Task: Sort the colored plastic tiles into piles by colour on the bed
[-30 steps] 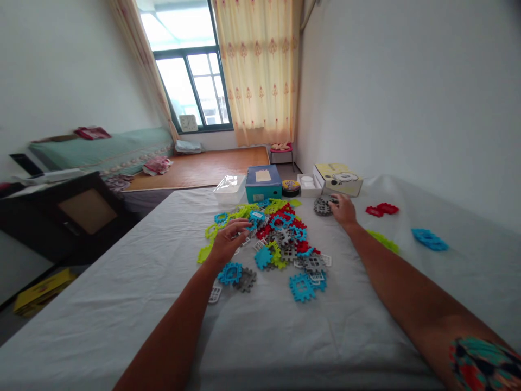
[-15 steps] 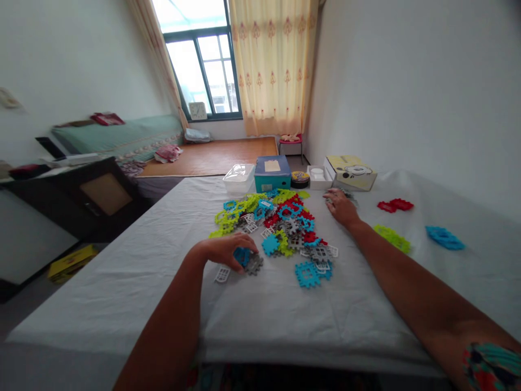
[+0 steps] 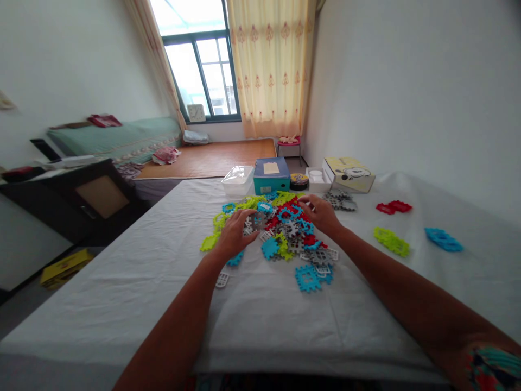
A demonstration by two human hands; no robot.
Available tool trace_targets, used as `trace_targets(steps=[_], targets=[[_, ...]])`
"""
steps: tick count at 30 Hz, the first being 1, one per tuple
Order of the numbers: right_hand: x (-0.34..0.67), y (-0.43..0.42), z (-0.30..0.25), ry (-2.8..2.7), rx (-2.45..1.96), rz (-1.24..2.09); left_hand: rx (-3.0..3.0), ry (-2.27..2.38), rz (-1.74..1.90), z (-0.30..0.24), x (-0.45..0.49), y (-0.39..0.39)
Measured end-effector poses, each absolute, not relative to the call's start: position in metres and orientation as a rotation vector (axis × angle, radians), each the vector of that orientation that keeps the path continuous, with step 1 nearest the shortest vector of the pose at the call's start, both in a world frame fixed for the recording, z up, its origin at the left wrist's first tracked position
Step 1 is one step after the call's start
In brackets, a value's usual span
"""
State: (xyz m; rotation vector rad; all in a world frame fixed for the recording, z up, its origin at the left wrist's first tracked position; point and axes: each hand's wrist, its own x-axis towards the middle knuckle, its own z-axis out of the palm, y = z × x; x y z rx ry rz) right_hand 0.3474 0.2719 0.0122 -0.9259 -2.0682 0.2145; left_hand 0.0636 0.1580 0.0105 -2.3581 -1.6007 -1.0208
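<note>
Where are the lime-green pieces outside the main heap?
In the head view, the lime-green pieces sit at right on the cloth, between the main heap and the separate blue pieces.

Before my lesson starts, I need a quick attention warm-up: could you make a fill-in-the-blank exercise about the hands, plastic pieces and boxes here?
1. The left hand holds a ____ plastic piece.
2. The right hand is at the ____ side of the pile.
3. The pieces lying farthest right on the cloth are ____.
4. The clear plastic box stands to the ____ of the blue box.

Missing words: gray; right; blue; left.
</note>
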Motion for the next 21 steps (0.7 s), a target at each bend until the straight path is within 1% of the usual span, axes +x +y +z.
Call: trace_targets(steps=[4, 7, 10, 12, 14, 16, 19, 21], targets=[[0.312, 0.225, 0.020, -2.294, -0.675, 0.522, -2.248, -1.431, -1.113, 0.005, 0.092, 0.156], [0.299, 0.211, 0.017, -2.315, -0.592, 0.581, -2.224, -1.385, -1.103, -0.002, 0.101, 0.156], [0.309, 0.235, 0.014, -2.188, -0.643, 0.592, -2.268, -1.391, -1.040, -0.007, 0.100, 0.157], [0.333, 0.268, 0.011, -2.003, -0.813, 0.598, -2.298, -1.400, -1.013, -0.009, 0.096, 0.159], [0.369, 0.305, 0.006, -1.758, -1.053, 0.568, -2.314, -1.399, -1.011, -0.009, 0.091, 0.160], [0.410, 0.335, -0.001, -1.565, -1.287, 0.433, -2.307, -1.403, -1.025, -0.007, 0.087, 0.162], [0.460, 0.352, -0.012, -1.582, -1.439, 0.203, -2.293, -1.439, -1.026, -0.004, 0.083, 0.163], [0.475, 0.349, -0.016, -1.624, -1.454, 0.139, -2.307, -1.457, -1.018, -0.001, 0.082, 0.163]])
